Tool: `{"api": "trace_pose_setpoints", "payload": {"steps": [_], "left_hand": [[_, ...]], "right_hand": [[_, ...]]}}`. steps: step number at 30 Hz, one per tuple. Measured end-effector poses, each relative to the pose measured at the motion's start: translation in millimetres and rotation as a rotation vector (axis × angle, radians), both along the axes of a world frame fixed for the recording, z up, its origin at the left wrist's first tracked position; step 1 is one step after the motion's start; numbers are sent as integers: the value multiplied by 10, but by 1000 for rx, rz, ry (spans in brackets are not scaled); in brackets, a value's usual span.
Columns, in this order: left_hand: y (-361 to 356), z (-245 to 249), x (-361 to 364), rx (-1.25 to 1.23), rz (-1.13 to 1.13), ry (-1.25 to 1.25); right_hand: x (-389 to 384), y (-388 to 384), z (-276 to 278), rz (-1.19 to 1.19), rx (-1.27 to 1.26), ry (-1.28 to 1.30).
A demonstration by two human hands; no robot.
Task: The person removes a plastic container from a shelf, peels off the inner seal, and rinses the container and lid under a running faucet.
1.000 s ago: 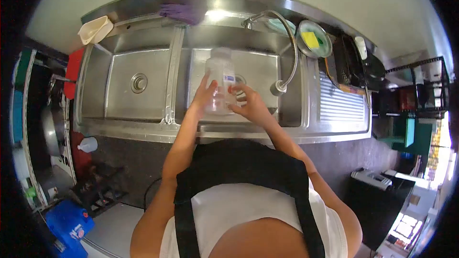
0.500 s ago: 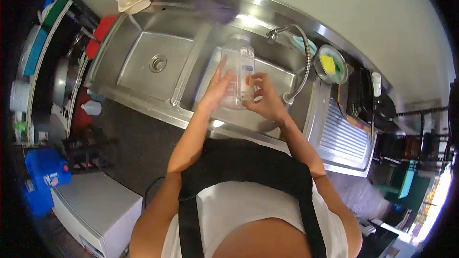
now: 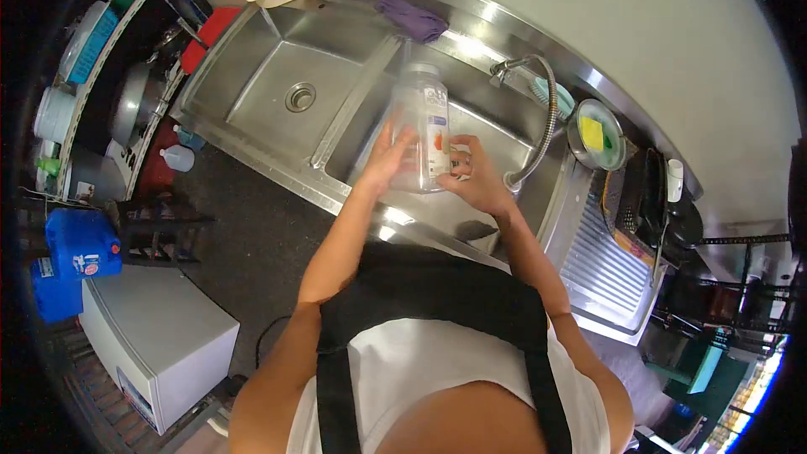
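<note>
Over the right basin of a stainless double sink [image 3: 252, 92], a clear plastic bottle [image 3: 423, 122] stands upright between both hands, the left hand [image 3: 388, 158] laying spread fingers flat along its side, the right hand [image 3: 479, 183] curling fingers round its lower part, near the gooseneck faucet [image 3: 551, 118].
</note>
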State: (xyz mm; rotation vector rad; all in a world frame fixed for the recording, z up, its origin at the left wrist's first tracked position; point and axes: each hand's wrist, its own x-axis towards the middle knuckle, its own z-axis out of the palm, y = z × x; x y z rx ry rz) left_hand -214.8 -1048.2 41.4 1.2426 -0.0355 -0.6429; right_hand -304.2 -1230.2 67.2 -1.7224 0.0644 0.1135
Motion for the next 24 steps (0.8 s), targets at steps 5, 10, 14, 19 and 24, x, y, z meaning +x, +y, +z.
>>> {"api": "trace_pose_setpoints", "payload": {"steps": [5,10,14,19,24], "left_hand": [[-9,12,-3,26,26,-28],[-33,59,-18,26,24,-23],[-56,59,-5,6,20,-37],[-69,1,-12,25,15,-55],[-70,-16,-19,31,8,-61]], "right_hand": [[-11,85,166,18,25,23],[-19,45,103,13,-34,-68],[-21,12,51,14,-68,-114],[-51,17,59,-71,77,-48],[-57,18,44,-78,120,-41]]}}
